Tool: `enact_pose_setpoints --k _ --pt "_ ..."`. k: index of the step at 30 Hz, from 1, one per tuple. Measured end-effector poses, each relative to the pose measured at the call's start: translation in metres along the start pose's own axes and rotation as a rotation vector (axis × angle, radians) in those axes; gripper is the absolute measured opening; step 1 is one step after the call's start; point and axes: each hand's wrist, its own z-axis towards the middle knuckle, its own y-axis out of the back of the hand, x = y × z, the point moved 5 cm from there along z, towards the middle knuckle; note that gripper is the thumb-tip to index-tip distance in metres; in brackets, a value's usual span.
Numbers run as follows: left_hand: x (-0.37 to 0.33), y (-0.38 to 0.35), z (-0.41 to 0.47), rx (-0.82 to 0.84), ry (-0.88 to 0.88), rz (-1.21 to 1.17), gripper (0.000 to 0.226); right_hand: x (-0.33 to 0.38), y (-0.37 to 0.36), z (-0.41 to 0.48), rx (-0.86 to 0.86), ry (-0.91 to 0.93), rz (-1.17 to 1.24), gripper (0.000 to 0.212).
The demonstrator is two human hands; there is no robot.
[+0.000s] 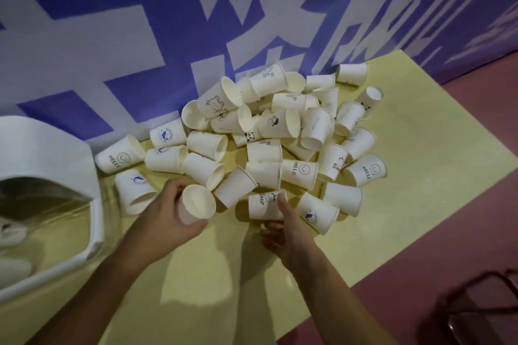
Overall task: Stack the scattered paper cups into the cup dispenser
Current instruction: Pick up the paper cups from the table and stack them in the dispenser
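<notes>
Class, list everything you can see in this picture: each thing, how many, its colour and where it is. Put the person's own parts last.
paper cups: several dozen, white, heaped mid-table
table: one, pale yellow, under the cups
cup dispenser: one, white, left edge
wall: one, blue with white shapes, behind table
floor: reddish, right
dark frame: one, bottom right corner
left hand: holds a plain cup
right hand: fingers on a "Bear" cup
</notes>
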Motion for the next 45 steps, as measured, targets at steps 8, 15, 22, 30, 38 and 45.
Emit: enact_pose_setpoints --k 8,15,22,30,38,45 --pt "-0.075 -0.033 0.032 -0.103 0.039 -0.476 0.080 0.013 -0.001 0.016 -0.183 0.114 0.042 0.047" --pt "-0.063 -0.019 0.007 -0.233 0.070 -0.685 0.060 0.029 0.000 -0.033 -0.149 0.605 -0.406 0.048" --pt "-0.005 0.051 -0.061 -0.442 0.127 -0.674 0.064 0.031 -0.064 -0.100 0.154 1.048 -0.786 0.061" --pt "0.064 0.140 -0.145 -0.603 0.173 -0.618 0.070 -0.035 -0.174 -0.155 0.468 1.112 -0.954 0.069" --pt "0.122 0.214 -0.197 -0.730 0.109 -0.511 0.078 -0.113 -0.254 -0.194 0.656 1.101 -0.956 0.068" --pt "0.154 0.247 -0.200 -0.822 0.144 -0.504 0.074 -0.144 -0.289 -0.207 0.708 1.098 -0.899 0.062"
